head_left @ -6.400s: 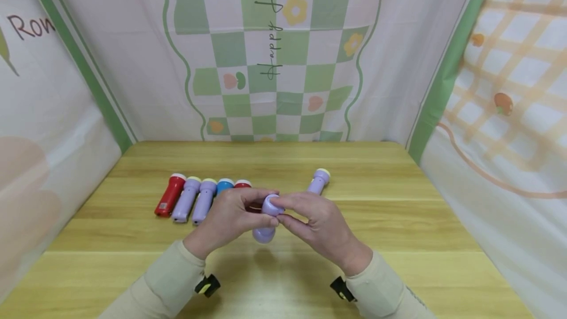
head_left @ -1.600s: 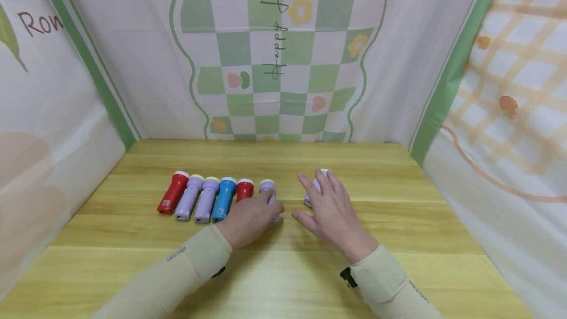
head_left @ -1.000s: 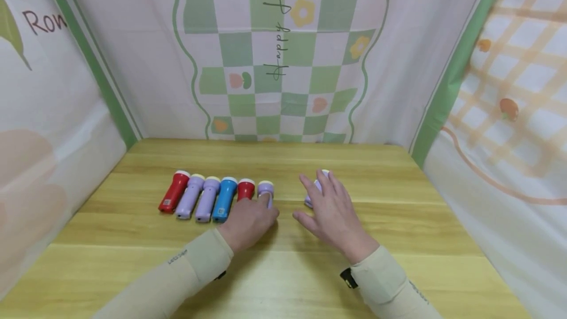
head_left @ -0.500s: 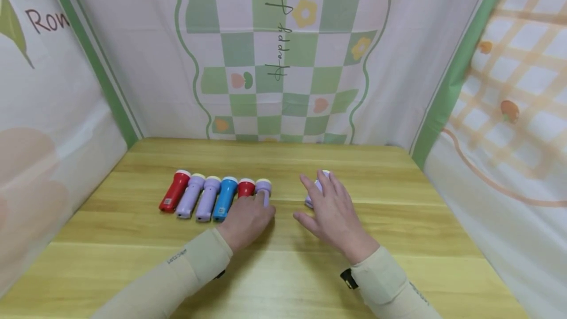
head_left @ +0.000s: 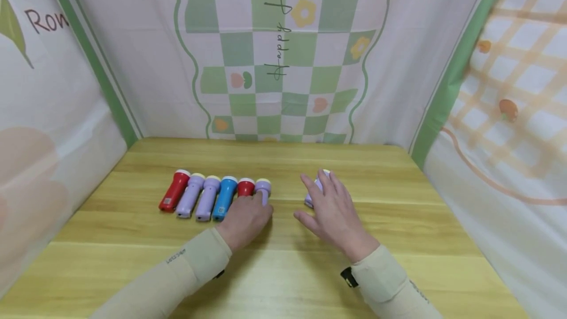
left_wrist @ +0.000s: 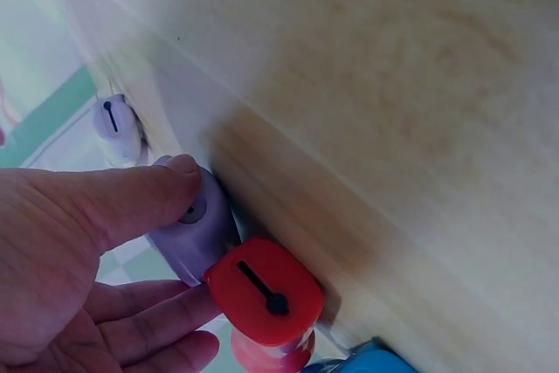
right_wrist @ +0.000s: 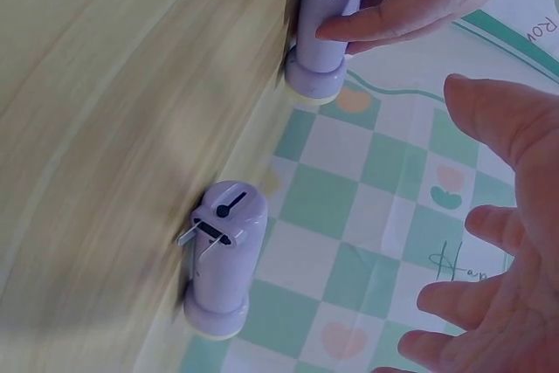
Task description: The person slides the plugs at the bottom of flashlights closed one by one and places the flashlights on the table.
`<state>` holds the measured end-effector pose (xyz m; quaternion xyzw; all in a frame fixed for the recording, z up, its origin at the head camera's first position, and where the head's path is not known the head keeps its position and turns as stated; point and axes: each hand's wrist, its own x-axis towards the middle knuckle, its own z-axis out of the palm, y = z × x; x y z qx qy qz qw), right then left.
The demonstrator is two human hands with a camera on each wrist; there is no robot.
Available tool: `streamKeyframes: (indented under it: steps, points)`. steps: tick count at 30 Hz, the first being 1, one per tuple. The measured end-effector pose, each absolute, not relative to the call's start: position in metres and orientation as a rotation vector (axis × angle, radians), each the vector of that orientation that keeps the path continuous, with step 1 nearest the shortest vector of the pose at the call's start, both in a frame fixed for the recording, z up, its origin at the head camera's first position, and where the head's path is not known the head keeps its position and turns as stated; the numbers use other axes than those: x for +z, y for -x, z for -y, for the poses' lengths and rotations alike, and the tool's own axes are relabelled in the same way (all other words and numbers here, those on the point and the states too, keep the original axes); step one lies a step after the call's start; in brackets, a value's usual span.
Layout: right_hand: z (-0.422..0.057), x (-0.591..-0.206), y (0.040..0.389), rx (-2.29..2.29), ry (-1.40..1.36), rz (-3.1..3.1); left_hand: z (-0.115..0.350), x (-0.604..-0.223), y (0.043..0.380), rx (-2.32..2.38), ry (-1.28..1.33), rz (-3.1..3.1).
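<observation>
My left hand (head_left: 247, 220) grips a purple flashlight (head_left: 263, 186) lying at the right end of a row. In the left wrist view its thumb presses the tail end of this flashlight (left_wrist: 188, 251), which sits right beside a short red flashlight (left_wrist: 266, 294). The right wrist view shows a finger stretched along the body of the same flashlight (right_wrist: 323, 28). My right hand (head_left: 334, 213) hovers with spread fingers near another purple flashlight (head_left: 310, 196), partly hidden by it in the head view. Two metal prongs stick out of that flashlight's (right_wrist: 225, 268) side near its tail.
Left of the held flashlight, the row continues with a blue flashlight (head_left: 225, 198), two purple flashlights (head_left: 207, 198) and a red flashlight (head_left: 174, 192) at the far left. All lie on a wooden table (head_left: 283, 279) with printed curtains (head_left: 292, 53) around it.
Earlier both hands held a purple flashlight in the air. It now lies in the row, slid left against the short red one by my left hand. My right hand moved over the separate flashlight, then stayed still.
</observation>
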<state>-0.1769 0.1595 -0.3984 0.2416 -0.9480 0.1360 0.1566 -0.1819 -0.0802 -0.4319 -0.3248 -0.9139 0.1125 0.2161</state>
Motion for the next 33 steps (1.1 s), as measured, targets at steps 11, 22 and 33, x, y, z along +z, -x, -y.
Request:
streamKeyframes:
  steps: [11,22,33]
  points:
    - [-0.165,-0.402,0.177,0.387,-0.668,2.775,0.081,-0.433,0.181,0.261,0.897,2.472]
    - [-0.176,-0.404,0.177,0.354,-0.656,2.810,0.072,-0.426,0.191,0.089,0.965,2.570]
    - [-0.185,-0.405,0.173,0.333,-0.637,2.791,0.043,-0.419,0.212,-0.057,1.102,2.784]
